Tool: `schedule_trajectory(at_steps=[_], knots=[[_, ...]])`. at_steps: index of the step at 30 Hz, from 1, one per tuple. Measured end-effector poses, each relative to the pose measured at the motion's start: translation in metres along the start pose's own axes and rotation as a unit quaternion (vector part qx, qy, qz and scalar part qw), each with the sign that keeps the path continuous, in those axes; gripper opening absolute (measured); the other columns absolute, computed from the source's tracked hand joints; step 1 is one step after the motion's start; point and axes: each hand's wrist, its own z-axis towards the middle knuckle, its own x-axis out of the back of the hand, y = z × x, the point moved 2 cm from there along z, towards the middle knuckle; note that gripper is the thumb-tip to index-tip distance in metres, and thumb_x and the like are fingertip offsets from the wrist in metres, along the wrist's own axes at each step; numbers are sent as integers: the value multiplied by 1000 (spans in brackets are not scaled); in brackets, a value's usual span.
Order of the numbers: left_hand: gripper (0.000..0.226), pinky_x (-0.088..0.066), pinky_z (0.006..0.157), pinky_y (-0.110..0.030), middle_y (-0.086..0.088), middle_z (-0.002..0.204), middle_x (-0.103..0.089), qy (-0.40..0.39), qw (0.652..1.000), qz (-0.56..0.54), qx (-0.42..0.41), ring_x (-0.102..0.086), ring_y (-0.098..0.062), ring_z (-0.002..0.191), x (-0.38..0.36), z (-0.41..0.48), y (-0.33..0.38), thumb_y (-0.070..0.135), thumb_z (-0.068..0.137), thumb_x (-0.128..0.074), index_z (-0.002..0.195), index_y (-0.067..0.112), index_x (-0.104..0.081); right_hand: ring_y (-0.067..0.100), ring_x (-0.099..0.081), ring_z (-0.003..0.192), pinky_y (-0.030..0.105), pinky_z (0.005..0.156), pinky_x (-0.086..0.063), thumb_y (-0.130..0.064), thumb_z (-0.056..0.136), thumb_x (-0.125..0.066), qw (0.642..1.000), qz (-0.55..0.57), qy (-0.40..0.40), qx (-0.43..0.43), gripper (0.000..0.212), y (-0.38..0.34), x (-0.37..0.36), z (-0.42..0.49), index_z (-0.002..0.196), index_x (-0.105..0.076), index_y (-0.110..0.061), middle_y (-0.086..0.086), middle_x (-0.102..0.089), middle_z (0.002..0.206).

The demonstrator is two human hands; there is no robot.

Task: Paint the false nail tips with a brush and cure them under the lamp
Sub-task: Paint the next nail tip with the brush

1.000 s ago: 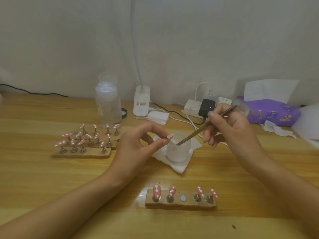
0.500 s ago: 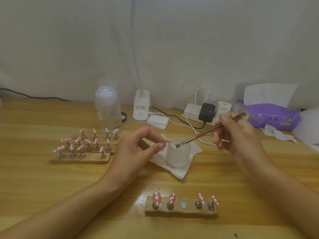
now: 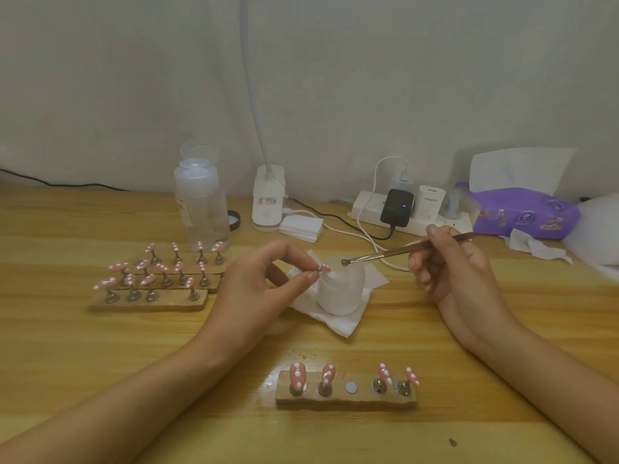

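So I'm sitting at the counter with both hands up over the middle of it. My left hand is pinching one pink nail tip between thumb and forefinger, holding it just beside the rim of the little white jar. My right hand is curled round the brush near its back end, and the brush head is hovering right at the jar's mouth, almost touching the nail tip. The lamp is standing well back by the wall. The jar is sitting on a tissue. The holder block nearest me is carrying four dotted tips, with one slot bare in the middle.

What's worrying me: I'm gripping the brush so far back that the head is probably wobbling, so a dot could land off-centre or smear into the ones already there. The pinch on the nail tip is also tiny, and I reckon a nudge from the brush could flick it out. Bumping the jar could tip it off the tissue too.

Versus a second ago, the brush is lying much flatter now. It was angled steeply down into the jar, and my right hand has drifted out to the right. The left-hand pinch is barely changing.
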Motion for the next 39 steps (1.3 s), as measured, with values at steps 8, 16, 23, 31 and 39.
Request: schedule_trajectory(at_steps=[8,16,23,31,39], knots=[[5,-46,60,-10,25,90,-68,1,1000,-4,6,-59,-4,67,-1,-1,2,30,82,-75,80,32,-70,10,-52,51,18,47,-42,-40,81,-63,997,-13,-72,17,17,-4,-7,-3,69,-59,-29,2,-67,66],[7,-43,58,-10,27,77,-65,3,1000,-7,-2,-53,-1,59,-1,1,1,28,81,-76,78,30,-70,10,-56,53,19,49,-46,-35,81,-64,997,-44,-61,17,16,-3,-5,-3,67,-59,-30,7,-70,70],[8,-42,58,-9,23,75,-65,4,1000,-11,-7,-49,-2,58,0,0,0,26,82,-77,78,30,-71,11,-59,56,21,51,-48,-38,80,-66,995,-59,-75,15,17,-2,-7,-3,74,-56,-25,8,-72,73],[8,-43,59,-9,27,79,-66,2,1000,-9,-13,-50,-2,58,-1,0,2,27,82,-76,78,30,-70,11,-54,52,20,47,-43,-39,78,-66,996,-55,-74,15,24,-2,-8,-3,77,-53,-19,7,-71,71],[8,-42,60,-9,26,79,-66,3,1000,-9,-13,-49,-2,59,0,-1,3,25,82,-76,78,28,-70,9,-60,60,18,46,-41,-40,76,-68,995,-54,-75,28,21,-2,-8,-3,73,-55,-24,6,-72,70]])
